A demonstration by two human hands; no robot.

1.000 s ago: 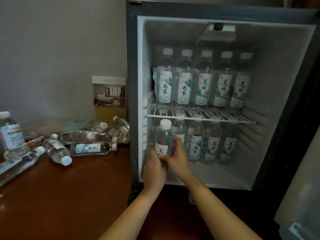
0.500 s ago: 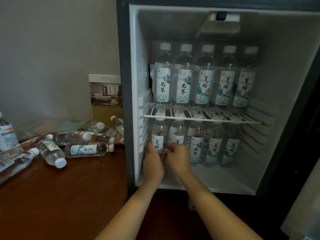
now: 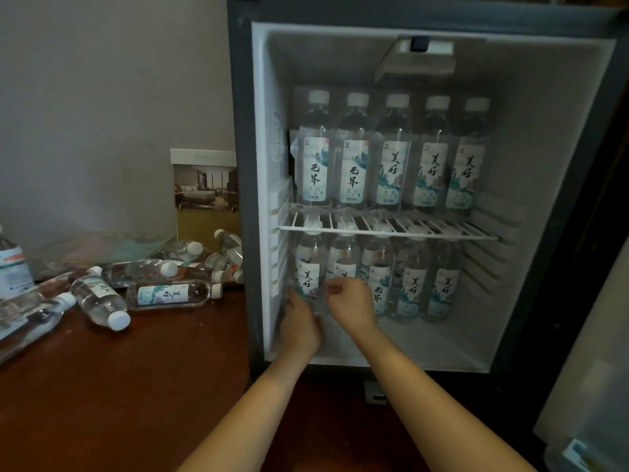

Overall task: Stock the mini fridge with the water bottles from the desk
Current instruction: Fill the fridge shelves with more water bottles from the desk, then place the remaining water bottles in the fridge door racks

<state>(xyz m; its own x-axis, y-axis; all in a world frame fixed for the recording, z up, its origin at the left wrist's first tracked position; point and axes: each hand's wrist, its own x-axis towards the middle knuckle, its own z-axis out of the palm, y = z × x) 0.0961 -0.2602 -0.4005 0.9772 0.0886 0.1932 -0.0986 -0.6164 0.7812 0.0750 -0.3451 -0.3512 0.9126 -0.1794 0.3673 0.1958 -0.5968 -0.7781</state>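
A plain grey wall backs a dark wooden bench. The fridge stands at the bench's right with its inside open to me. A wire shelf splits it. On the shelf a top row of five bottles stands upright, shoulder to shoulder, white caps up and labels facing me. Under the shelf a lower row of four stands against the back. The bottle I am working on is at the left end of that line, just beside the fridge's left wall, upright with its cap right under the shelf wires. My left hand is wrapped round its lower part from the left, and my right hand has curled fingers pinching its right side at label height, so both hands hold it. They hide its base, so I cannot tell whether it is resting on the fridge floor. Out on the bench, left of the fridge, the loose bottles lie on their sides in a heap, some touching and some crossed, with a few running off the left edge of view. An upright bottle with a different label stands at the far left. A photo card leans against the wall behind the heap, just beside the fridge.
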